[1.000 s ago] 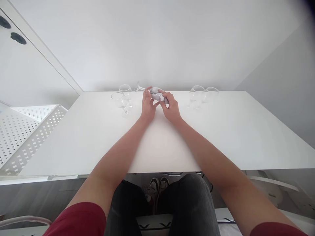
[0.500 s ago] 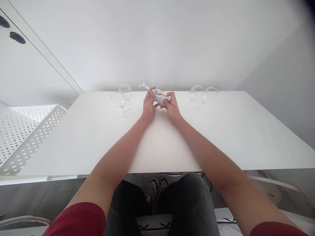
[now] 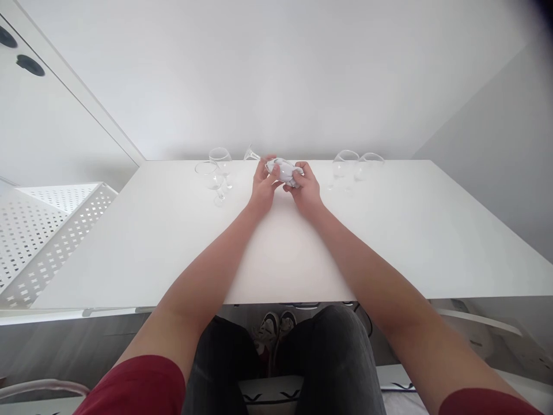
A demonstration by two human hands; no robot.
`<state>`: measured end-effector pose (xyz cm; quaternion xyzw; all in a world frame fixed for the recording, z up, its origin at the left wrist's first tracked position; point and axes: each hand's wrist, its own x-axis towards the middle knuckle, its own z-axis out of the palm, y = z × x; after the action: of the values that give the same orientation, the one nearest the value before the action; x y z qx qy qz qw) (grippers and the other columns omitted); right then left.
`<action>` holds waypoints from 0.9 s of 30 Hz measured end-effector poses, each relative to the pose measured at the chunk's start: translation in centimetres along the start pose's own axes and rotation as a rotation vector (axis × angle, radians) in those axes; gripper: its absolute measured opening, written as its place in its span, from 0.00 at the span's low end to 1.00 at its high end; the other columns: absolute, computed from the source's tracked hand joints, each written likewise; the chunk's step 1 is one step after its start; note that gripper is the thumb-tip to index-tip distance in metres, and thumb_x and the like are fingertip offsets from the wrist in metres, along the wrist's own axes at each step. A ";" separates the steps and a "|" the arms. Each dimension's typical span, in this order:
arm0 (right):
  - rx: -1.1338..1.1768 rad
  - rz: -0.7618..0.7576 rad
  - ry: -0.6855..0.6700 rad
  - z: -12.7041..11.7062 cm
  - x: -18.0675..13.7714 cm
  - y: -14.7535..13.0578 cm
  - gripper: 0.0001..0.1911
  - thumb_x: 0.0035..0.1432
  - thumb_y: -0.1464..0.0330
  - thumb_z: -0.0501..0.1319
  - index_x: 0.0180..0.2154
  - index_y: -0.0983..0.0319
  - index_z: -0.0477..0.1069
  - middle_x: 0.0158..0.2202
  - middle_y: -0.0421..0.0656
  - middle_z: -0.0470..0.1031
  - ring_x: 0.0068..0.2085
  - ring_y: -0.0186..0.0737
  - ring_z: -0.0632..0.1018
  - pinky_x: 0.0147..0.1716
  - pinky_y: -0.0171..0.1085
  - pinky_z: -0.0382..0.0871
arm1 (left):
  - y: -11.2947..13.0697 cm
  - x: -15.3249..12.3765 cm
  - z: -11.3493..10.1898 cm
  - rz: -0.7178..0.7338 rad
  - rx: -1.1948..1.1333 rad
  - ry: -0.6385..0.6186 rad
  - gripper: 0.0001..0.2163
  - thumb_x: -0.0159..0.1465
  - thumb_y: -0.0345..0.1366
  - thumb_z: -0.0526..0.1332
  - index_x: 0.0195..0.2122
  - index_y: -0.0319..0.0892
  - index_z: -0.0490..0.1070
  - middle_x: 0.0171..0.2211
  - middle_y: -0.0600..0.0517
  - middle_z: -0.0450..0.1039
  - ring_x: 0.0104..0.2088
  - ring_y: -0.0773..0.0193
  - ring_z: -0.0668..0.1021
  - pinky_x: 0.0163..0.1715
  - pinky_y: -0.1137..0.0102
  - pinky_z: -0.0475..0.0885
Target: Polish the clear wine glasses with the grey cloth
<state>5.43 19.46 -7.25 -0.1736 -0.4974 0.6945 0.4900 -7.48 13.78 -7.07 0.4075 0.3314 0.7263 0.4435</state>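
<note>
A wine glass (image 3: 254, 154) lies tilted on its side in the air above the far part of the table, its foot pointing up and left. My left hand (image 3: 262, 183) is closed around the bowl near the stem, thumb on top. A light grey-white cloth (image 3: 287, 171) fills the bowl and bunches out at the rim. My right hand (image 3: 306, 187) pinches the cloth at the rim end. The fingers under the glass are partly hidden.
Two upright wine glasses (image 3: 214, 177) stand on the white table (image 3: 276, 253) left of my hands, and two more glasses (image 3: 362, 170) stand to the right. A wall rises behind the table. A perforated white panel (image 3: 64, 230) is at the left.
My right hand has shifted slightly right, and the cloth looks more bunched at the rim. The glass has turned a little, its foot dipping lower. The standing glasses are unmoved.
</note>
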 end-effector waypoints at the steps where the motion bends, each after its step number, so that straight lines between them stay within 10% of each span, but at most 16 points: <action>1: 0.019 0.027 0.007 -0.2 0.1 0.0 0.20 0.58 0.55 0.72 0.36 0.55 0.63 0.33 0.36 0.71 0.25 0.31 0.67 0.25 0.34 0.69 | -0.1 0.1 -0.1 0.016 0.000 -0.014 0.27 0.62 0.52 0.72 0.59 0.54 0.70 0.57 0.47 0.75 0.60 0.51 0.77 0.62 0.54 0.72; 6: 0.019 -0.019 0.126 -0.8 0.6 0.0 0.21 0.62 0.48 0.67 0.35 0.55 0.62 0.32 0.37 0.69 0.25 0.33 0.68 0.21 0.34 0.66 | 0.0 0.1 0.4 0.018 0.004 -0.124 0.29 0.57 0.50 0.76 0.57 0.51 0.73 0.58 0.46 0.75 0.60 0.48 0.77 0.61 0.54 0.73; 16: -0.142 0.031 -0.074 0.9 -0.8 -0.4 0.28 0.52 0.51 0.77 0.38 0.54 0.61 0.32 0.34 0.71 0.29 0.31 0.70 0.30 0.34 0.73 | 0.5 0.2 0.2 -0.059 -0.146 0.133 0.20 0.65 0.47 0.71 0.55 0.49 0.73 0.51 0.47 0.77 0.59 0.52 0.78 0.56 0.59 0.77; 27: -0.084 0.001 0.102 0.9 -0.4 -0.2 0.22 0.62 0.47 0.67 0.38 0.54 0.62 0.32 0.35 0.71 0.25 0.30 0.70 0.28 0.34 0.74 | 0.5 -0.3 0.6 -0.021 0.069 0.088 0.21 0.64 0.54 0.69 0.55 0.54 0.75 0.56 0.48 0.76 0.65 0.49 0.74 0.61 0.56 0.73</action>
<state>5.06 18.68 -6.72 -0.2292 -0.5003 0.6636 0.5067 -7.07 13.39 -6.48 0.3867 0.3799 0.7268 0.4218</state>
